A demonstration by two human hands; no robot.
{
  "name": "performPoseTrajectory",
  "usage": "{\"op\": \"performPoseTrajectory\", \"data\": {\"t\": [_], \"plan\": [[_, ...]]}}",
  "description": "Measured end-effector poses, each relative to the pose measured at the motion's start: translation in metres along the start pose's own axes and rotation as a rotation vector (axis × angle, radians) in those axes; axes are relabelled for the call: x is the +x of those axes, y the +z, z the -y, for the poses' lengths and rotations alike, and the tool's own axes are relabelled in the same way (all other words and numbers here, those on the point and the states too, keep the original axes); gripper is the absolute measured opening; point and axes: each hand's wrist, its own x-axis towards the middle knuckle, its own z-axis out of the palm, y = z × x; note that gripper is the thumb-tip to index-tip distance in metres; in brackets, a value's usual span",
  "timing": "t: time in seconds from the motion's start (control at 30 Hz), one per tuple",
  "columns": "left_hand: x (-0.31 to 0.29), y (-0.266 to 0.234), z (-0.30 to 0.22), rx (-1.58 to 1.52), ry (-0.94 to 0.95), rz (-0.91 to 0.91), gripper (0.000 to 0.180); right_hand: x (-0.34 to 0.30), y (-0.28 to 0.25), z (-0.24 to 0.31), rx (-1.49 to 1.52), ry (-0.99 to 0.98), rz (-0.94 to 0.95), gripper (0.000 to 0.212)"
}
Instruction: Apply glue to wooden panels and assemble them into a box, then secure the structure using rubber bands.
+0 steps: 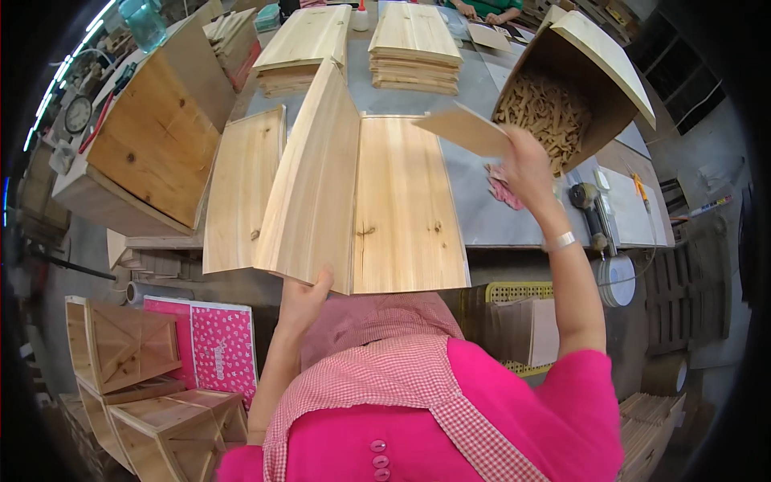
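Note:
My left hand point(303, 301) grips the near lower corner of a pale wooden panel point(309, 189), thumb on its face. That panel stands tilted up on its long edge, leaning to the left. Beside it on the right, another wooden panel point(409, 209) with knots lies flat, its near end overhanging the table edge. My right hand point(528, 173) is raised above the table, closed on a thin tan flat piece point(466, 131); motion blurs it slightly, and its material is unclear. Left of the tilted panel lies a third wooden panel point(241, 189).
Stacks of panels point(301, 36) point(414, 44) stand at the back. A tipped wooden box point(546, 112) full of small wood pieces is at right, near a pink cloth point(503, 189) and a power tool point(590, 213). A large wooden box point(152, 132) stands left; another person's hands point(482, 12) show far back.

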Motion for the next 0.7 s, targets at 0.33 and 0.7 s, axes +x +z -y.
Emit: {"op": "performPoseTrajectory", "data": {"t": [0.33, 0.7], "plan": [[-0.005, 0.004, -0.011, 0.143, -0.126, -0.067, 0.032, 0.126, 0.149, -0.045, -0.057, -0.161, 0.126, 0.011], [-0.009, 0.006, -0.009, 0.217, -0.169, -0.062, 0.031, 0.152, 0.163, -0.058, 0.035, -0.165, 0.321, 0.014]]}}
